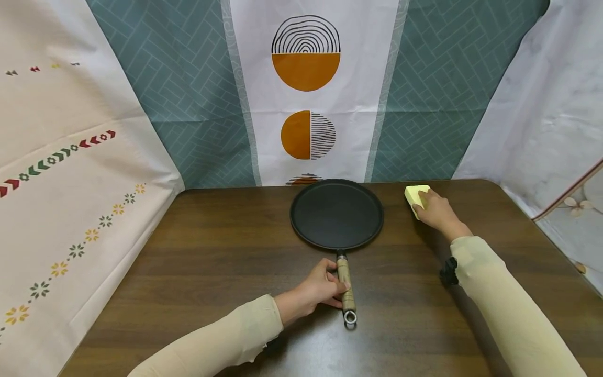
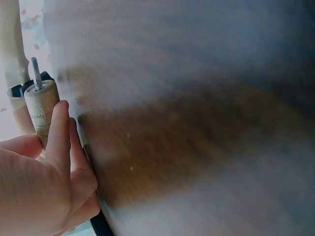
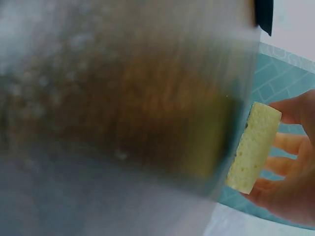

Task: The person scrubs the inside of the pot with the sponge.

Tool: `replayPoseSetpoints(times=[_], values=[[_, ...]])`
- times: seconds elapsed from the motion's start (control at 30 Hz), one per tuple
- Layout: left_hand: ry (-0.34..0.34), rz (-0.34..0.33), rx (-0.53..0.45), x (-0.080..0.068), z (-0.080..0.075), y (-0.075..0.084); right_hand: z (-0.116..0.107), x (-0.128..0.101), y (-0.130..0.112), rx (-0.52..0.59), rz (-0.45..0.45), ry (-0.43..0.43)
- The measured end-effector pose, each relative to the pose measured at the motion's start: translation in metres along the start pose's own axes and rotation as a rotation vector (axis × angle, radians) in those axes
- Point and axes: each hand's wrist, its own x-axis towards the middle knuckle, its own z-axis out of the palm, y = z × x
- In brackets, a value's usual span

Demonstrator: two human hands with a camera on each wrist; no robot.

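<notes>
A flat black round pan (image 1: pixel 336 213) lies on the dark wooden table (image 1: pixel 212 251), its wooden handle (image 1: pixel 346 285) pointing toward me with a metal ring at the end. My left hand (image 1: pixel 320 287) grips that handle (image 2: pixel 41 105), fingers (image 2: pixel 60 129) curled against it. To the right of the pan sits a yellow sponge (image 1: pixel 416 197). My right hand (image 1: pixel 437 210) rests on it and holds it, with fingers (image 3: pixel 290 111) curled round the sponge (image 3: pixel 253 147) in the right wrist view.
Patterned cloths hang behind and beside the table: teal with a white and orange panel (image 1: pixel 311 89) at the back, cream at left, pale floral at right. A dark wrist strap (image 1: pixel 448 271) shows on my right sleeve.
</notes>
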Motion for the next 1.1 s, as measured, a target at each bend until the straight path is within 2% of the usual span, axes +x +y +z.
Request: replayPoseSetpoints(times=[0.37, 0.63, 0.77, 0.87, 0.97, 1.1], values=[[0.009, -0.005, 0.002, -0.002, -0.002, -0.002, 0.003, -0.002, -0.001, 0.014, 0.076, -0.034], [0.009, 0.0, 0.007, -0.002, -0.002, -0.001, 0.003, 0.0, -0.005, 0.004, 0.097, -0.053], [0.006, -0.015, 0.018, -0.003, -0.003, 0.002, 0.004, 0.0, -0.006, -0.027, 0.091, -0.078], [-0.021, -0.039, 0.029, -0.002, -0.006, 0.005, 0.005, 0.0, -0.008, -0.041, 0.099, -0.099], [-0.055, -0.035, 0.073, 0.002, -0.012, 0.009, 0.004, -0.002, -0.009, -0.03, 0.128, -0.126], [-0.057, 0.053, 0.217, 0.011, -0.027, 0.016, 0.001, -0.005, -0.012, 0.006, 0.165, -0.132]])
